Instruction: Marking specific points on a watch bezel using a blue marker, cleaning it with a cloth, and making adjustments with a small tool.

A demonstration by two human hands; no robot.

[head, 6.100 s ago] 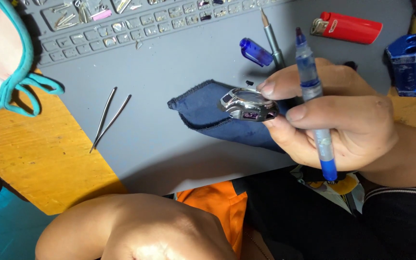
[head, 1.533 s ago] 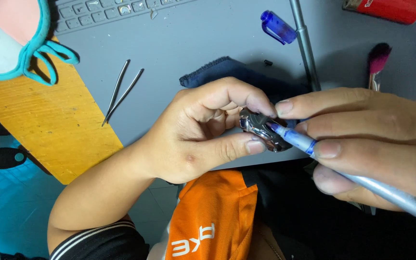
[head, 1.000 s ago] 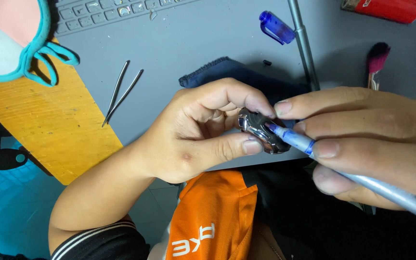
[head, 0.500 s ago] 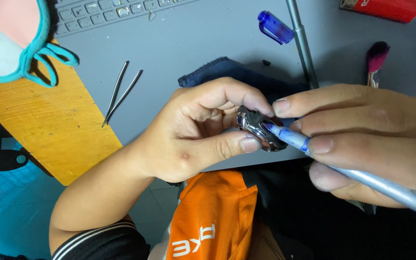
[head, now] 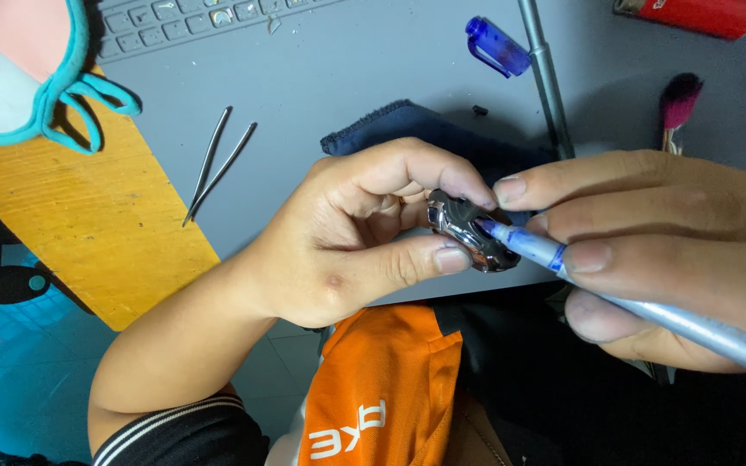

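Holding a small shiny metal part (head: 471, 229) between thumb and fingers, the left hand (head: 351, 237) keeps it above the grey surface (head: 330, 78). The right hand (head: 675, 250) grips a pen-like tool (head: 632, 298), tip touching the part. Behind lie a dark blue cloth (head: 390, 125) and tweezers (head: 218, 164).

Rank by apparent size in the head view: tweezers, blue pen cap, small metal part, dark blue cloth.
1. dark blue cloth, though partly hidden
2. tweezers
3. small metal part and blue pen cap look alike; the part sits nearer the camera, so unsure.
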